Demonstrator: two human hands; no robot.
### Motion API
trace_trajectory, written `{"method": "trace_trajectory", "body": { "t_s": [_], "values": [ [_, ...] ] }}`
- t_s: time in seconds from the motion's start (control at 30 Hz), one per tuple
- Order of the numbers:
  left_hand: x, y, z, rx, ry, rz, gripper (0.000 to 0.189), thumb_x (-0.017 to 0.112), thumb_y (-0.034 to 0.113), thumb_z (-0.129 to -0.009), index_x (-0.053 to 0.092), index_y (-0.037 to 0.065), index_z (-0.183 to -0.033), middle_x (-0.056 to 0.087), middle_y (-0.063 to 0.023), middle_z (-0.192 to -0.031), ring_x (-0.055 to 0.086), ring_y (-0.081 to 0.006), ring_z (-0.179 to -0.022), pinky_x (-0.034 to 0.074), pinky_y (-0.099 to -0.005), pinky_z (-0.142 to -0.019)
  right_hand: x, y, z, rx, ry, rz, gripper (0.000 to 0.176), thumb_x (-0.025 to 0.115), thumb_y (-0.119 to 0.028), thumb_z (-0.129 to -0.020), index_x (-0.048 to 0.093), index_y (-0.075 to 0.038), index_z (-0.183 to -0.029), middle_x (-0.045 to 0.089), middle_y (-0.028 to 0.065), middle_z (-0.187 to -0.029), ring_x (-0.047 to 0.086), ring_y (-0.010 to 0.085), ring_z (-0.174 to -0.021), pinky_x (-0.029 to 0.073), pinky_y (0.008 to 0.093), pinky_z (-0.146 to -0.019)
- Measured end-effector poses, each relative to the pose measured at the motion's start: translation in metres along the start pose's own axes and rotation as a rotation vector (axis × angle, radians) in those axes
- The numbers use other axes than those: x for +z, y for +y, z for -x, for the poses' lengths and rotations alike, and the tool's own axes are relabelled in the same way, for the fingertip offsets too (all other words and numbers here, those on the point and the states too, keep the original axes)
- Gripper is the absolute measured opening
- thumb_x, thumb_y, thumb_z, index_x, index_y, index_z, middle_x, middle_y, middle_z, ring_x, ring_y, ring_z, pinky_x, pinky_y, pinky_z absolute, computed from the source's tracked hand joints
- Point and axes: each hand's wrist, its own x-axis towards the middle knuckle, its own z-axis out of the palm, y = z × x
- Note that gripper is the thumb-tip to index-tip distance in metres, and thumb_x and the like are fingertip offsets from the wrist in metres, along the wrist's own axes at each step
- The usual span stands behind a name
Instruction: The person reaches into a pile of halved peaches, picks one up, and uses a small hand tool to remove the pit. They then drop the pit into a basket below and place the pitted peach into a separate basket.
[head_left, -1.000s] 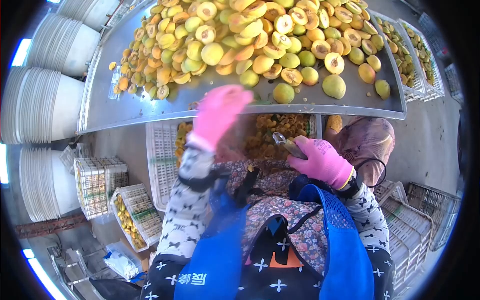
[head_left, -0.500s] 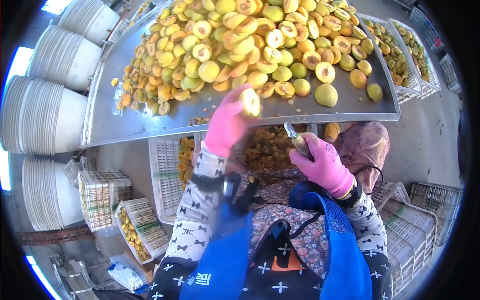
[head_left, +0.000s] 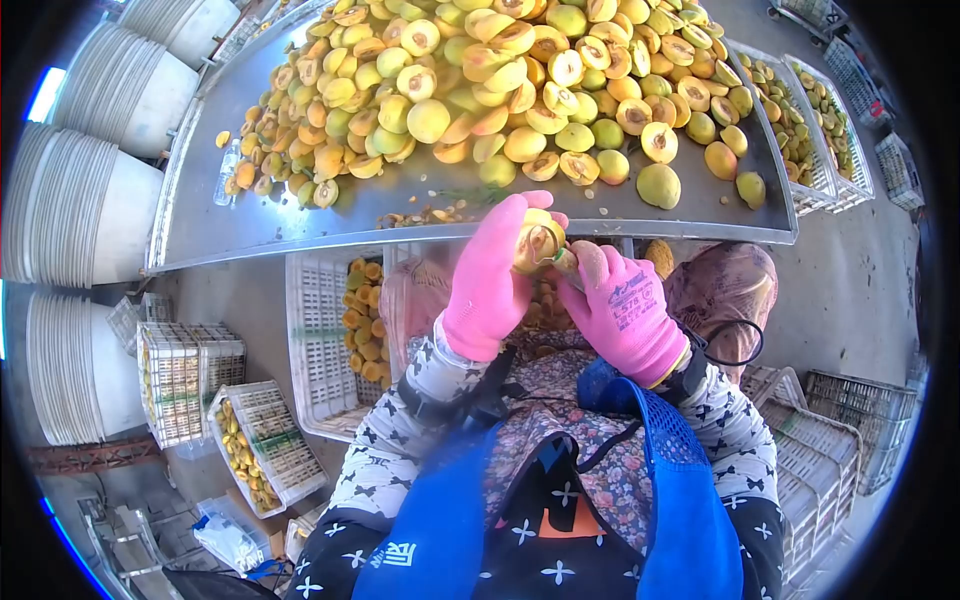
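The left hand (head_left: 490, 283), in the head view, curled round a halved fruit (head_left: 533, 243) just above the middle of the frame, while the right hand (head_left: 628, 308), right of it, gripped a small tool (head_left: 566, 262) against its cut side. The fruit looked light, firm but easily bruised, probably slippery where cut, so its rounded back seemed the best hold.

Held fruit (head_left: 536, 243) left of tool (head_left: 567, 263)

Stacked white tubs (head_left: 80, 205) stood around nine to ten o'clock, a clear bottle (head_left: 227, 178) lay at ten, a reddish beam (head_left: 95, 455) ran near eight, and pale crates (head_left: 812, 462) stood at four.
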Motion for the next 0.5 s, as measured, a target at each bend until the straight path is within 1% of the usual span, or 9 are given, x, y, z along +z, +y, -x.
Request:
{"method": "trace_trajectory", "body": {
  "t_s": [0.1,0.13,0.2,0.23,0.3,0.33,0.37,0.43,0.5],
  "values": [
    [-0.005,-0.004,-0.003,0.337,-0.022,-0.551,0.057,0.067,-0.009,-0.080,0.049,0.002,-0.133,0.060,-0.0150,-0.124,0.063,-0.0219,-0.106,0.055,-0.0334,-0.088,0.005,0.001,0.001,0.002,-0.007,0.036,0.040,0.071,-0.022,-0.084,0.055,-0.005,-0.116,0.064,0.0099,-0.094,0.066,0.0294,-0.079,0.049,0.0410,-0.067],
    [-0.004,-0.006,-0.001,0.308,-0.018,-0.519,0.058,0.069,-0.008,-0.079,0.050,0.002,-0.132,0.060,-0.0147,-0.123,0.063,-0.0218,-0.106,0.054,-0.0331,-0.088,0.007,0.002,0.002,0.008,-0.015,0.045,0.039,0.071,-0.022,-0.084,0.055,-0.005,-0.115,0.064,0.0096,-0.094,0.066,0.0291,-0.079,0.048,0.0409,-0.067],
    [-0.002,-0.009,0.002,0.249,-0.008,-0.456,0.060,0.072,-0.007,-0.075,0.052,0.002,-0.130,0.061,-0.0140,-0.120,0.063,-0.0214,-0.105,0.054,-0.0324,-0.088,0.011,0.001,0.001,-0.026,0.026,0.121,0.029,0.068,-0.023,-0.085,0.053,-0.009,-0.105,0.060,0.0063,-0.084,0.064,0.0250,-0.072,0.047,0.0394,-0.064],
    [-0.002,-0.008,0.002,0.261,-0.014,-0.514,0.056,0.071,-0.004,-0.078,0.051,0.002,-0.131,0.061,-0.0134,-0.119,0.062,-0.0206,-0.104,0.054,-0.0318,-0.088,0.013,0.001,0.000,-0.043,0.050,0.161,0.024,0.066,-0.023,-0.086,0.052,-0.010,-0.100,0.058,0.0047,-0.080,0.064,0.0229,-0.068,0.046,0.0386,-0.062],
    [-0.004,-0.003,0.002,0.286,-0.026,-0.630,0.050,0.069,0.001,-0.085,0.051,0.002,-0.131,0.061,-0.0121,-0.116,0.062,-0.0189,-0.102,0.053,-0.0305,-0.087,0.015,0.002,0.001,-0.045,0.073,0.151,0.024,0.066,-0.023,-0.085,0.051,-0.011,-0.098,0.058,0.0049,-0.079,0.064,0.0231,-0.069,0.046,0.0392,-0.062],
    [-0.004,-0.007,0.002,0.142,0.011,-0.387,0.046,0.066,0.005,-0.088,0.050,0.001,-0.131,0.061,-0.0115,-0.115,0.062,-0.0182,-0.102,0.053,-0.0299,-0.087,0.016,0.003,0.001,-0.046,0.084,0.147,0.023,0.066,-0.023,-0.085,0.050,-0.011,-0.097,0.058,0.0051,-0.079,0.064,0.0232,-0.069,0.046,0.0395,-0.062],
    [-0.002,-0.013,0.002,-0.002,0.046,-0.144,0.042,0.064,0.009,-0.092,0.050,0.001,-0.130,0.062,-0.0110,-0.114,0.062,-0.0175,-0.101,0.052,-0.0294,-0.086,0.016,0.003,0.001,-0.023,0.057,0.111,0.027,0.067,-0.023,-0.085,0.051,-0.009,-0.102,0.059,0.0064,-0.083,0.064,0.0256,-0.072,0.047,0.0403,-0.064],
    [0.001,-0.020,0.004,-0.148,0.091,0.072,0.037,0.059,0.017,-0.097,0.050,0.000,-0.129,0.062,-0.0102,-0.113,0.061,-0.0163,-0.100,0.052,-0.0286,-0.085,0.013,0.003,0.003,0.026,-0.001,0.039,0.036,0.070,-0.021,-0.084,0.053,-0.006,-0.112,0.062,0.0091,-0.089,0.065,0.0303,-0.077,0.048,0.0418,-0.067],
    [0.004,-0.017,0.004,-0.159,0.107,0.051,0.035,0.056,0.021,-0.101,0.050,0.001,-0.128,0.063,-0.0099,-0.112,0.061,-0.0154,-0.099,0.051,-0.0280,-0.085,0.012,0.001,0.004,0.041,-0.040,0.050,0.035,0.069,-0.021,-0.085,0.051,-0.006,-0.111,0.063,0.0101,-0.089,0.065,0.0311,-0.078,0.048,0.0424,-0.067]
  ]
}}
